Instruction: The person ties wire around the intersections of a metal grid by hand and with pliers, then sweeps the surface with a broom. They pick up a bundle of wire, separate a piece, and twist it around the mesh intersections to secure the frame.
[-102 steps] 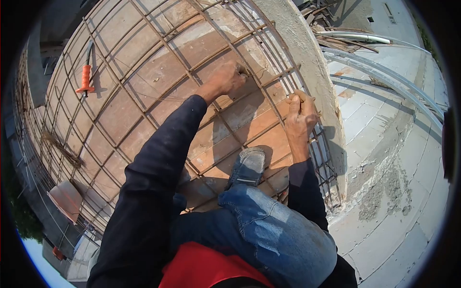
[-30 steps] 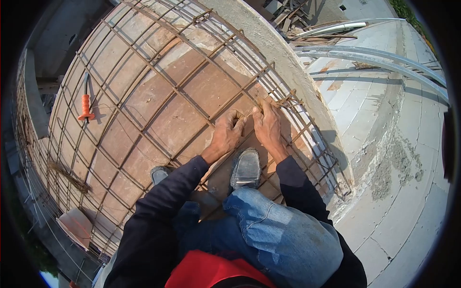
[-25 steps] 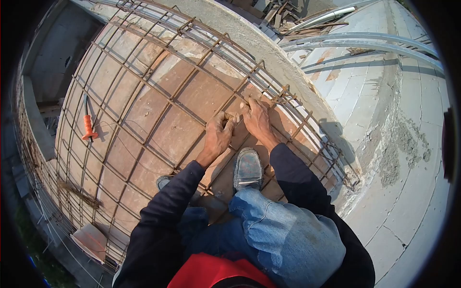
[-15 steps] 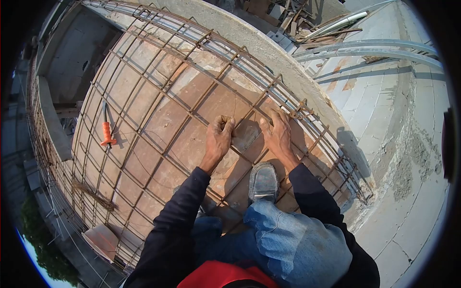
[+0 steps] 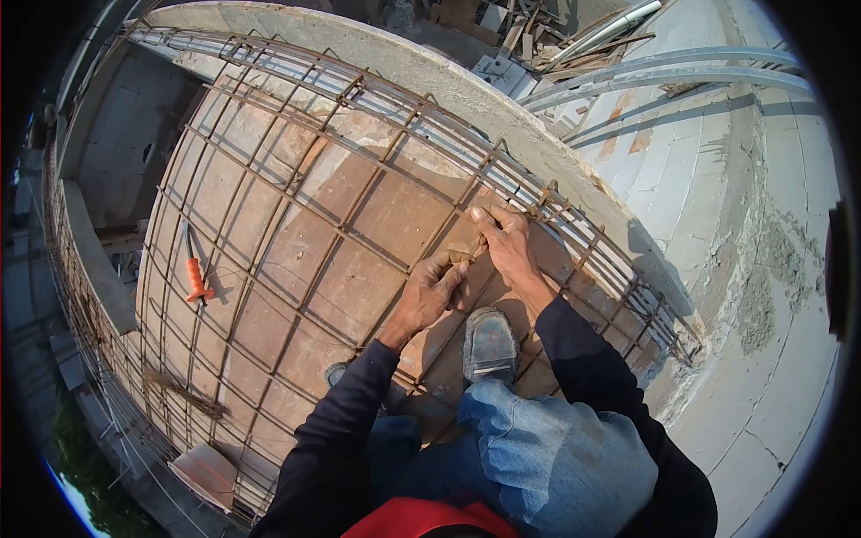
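Both of my hands are close together above a grid of rusty rebar [image 5: 365,199] laid over reddish-brown boards [image 5: 327,269]. My left hand [image 5: 429,298] is closed, its thumb and fingertips pinched near a bar crossing; the thin wire seen in it a moment earlier is now too fine to follow. Just to its upper right, my right hand [image 5: 511,251] has its finger and thumb bent together at the same spot. Whatever lies between its fingertips is hidden or too small to name. My grey shoe [image 5: 491,345] rests on the grid below the hands.
An orange-handled chisel [image 5: 195,280] with a hand guard lies on the grid to the left. Below it are a bundle of thin wire [image 5: 184,394] and a flat slab piece [image 5: 204,475]. A curved concrete edge [image 5: 430,67] borders the grid; metal channels [image 5: 664,76] cross beyond.
My left hand has moved down and right, and my right hand has moved slightly left, so their fingertips now nearly meet. The camera view has shifted a little.
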A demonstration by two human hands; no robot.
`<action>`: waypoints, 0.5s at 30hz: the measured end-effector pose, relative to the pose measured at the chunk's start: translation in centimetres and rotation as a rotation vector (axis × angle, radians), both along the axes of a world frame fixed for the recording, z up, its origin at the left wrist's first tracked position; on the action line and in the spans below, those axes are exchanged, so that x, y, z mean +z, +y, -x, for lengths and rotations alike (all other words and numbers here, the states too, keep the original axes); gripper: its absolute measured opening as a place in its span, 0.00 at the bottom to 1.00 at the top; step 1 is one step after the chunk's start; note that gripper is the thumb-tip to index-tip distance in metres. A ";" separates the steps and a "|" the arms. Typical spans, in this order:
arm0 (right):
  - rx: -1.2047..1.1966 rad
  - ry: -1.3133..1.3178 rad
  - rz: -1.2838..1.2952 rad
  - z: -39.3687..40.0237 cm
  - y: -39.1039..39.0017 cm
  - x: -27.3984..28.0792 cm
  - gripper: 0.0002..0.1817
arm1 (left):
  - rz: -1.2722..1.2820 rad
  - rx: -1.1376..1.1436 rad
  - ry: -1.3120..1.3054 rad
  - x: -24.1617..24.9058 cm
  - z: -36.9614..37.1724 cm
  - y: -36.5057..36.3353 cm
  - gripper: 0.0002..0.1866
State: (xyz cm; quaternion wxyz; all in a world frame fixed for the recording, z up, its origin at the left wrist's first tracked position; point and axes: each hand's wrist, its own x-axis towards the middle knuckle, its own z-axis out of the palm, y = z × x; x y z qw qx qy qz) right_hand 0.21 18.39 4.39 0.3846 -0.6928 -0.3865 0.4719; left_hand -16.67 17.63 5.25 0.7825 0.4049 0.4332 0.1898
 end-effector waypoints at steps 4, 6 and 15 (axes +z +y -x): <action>-0.160 0.275 0.045 0.6 -0.5 -0.4 0.18 | -0.048 0.042 0.032 -0.3 -0.3 -0.6 0.12; -0.183 0.305 0.025 0.6 -1.1 -1.0 0.17 | -0.048 0.038 0.024 -0.6 -0.7 -1.2 0.12; -0.496 0.371 -0.107 -1.4 -3.6 -1.9 0.16 | -0.445 -0.403 0.192 1.7 5.1 -1.8 0.13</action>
